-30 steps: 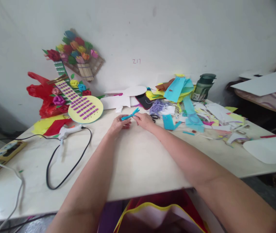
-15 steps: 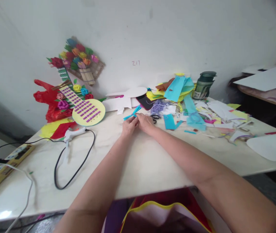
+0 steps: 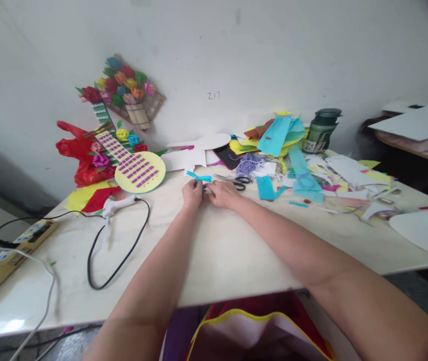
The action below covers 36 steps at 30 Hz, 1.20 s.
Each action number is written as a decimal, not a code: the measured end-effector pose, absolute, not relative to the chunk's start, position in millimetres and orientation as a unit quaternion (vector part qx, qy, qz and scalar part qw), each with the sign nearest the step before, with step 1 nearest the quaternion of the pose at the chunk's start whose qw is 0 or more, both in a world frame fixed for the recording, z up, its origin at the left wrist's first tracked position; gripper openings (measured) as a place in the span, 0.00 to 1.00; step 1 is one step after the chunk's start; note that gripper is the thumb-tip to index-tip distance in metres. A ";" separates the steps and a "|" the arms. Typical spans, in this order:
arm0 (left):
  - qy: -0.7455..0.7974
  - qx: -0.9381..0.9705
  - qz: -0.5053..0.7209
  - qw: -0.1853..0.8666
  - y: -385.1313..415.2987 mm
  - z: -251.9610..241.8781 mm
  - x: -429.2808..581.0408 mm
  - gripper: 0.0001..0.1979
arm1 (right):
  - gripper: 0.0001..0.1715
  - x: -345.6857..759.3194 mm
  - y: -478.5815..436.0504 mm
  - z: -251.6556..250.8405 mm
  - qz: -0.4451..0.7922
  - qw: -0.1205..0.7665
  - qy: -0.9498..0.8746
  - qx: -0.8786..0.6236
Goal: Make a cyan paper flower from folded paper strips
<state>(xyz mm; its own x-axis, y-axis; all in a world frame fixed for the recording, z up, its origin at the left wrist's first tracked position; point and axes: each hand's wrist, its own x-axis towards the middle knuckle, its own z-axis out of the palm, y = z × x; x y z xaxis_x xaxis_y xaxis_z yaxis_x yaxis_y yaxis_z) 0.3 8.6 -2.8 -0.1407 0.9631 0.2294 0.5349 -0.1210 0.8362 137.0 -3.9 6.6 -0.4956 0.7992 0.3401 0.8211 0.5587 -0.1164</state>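
Observation:
A bow-shaped piece of blue crepe paper [image 3: 198, 177] stands up from between my fingers, its ends spread to either side. My left hand [image 3: 192, 194] pinches it from below. Touching the left fingertips, my right hand [image 3: 221, 194] is closed at the lower part of the blue paper; its exact grip is partly hidden. Black-handled scissors [image 3: 241, 182] lie just beyond my right hand. To the right of them is a cut piece of blue crepe paper [image 3: 265, 187].
A white glue gun [image 3: 118, 204] with a looped black cord lies left, near a power strip [image 3: 18, 253]. Behind it is a yellow guitar-shaped craft [image 3: 140, 173] with paper flowers. Paper scraps [image 3: 349, 173] and a green bottle [image 3: 322, 131] occupy the right.
Both hands have shifted slightly left and closer to me. The blue paper has turned, its ends now spread more level, and more of the scissors shows.

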 end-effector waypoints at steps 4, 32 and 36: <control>0.659 0.623 0.394 0.151 8.5 0.4 -5.3 0.13 | 0.17 139.2 -0.1 3.4 -0.043 0.205 -0.849 -0.484; 0.670 0.710 0.215 -0.021 3.4 -0.2 -2.0 0.17 | 0.18 145.4 11.1 3.4 0.007 0.295 -0.822 -0.486; 0.672 0.711 0.208 -0.018 2.5 0.7 -2.2 0.17 | 0.19 145.3 11.5 2.3 -0.007 0.281 -0.828 -0.485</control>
<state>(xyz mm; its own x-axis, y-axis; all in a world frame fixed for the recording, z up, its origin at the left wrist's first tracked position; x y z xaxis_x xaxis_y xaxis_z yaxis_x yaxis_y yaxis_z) -2.2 2.5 0.7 0.0108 0.9473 0.3203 0.9621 -0.0971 0.2547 145.3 11.5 2.3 -0.3723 0.7991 0.4721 0.8071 0.5299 -0.2604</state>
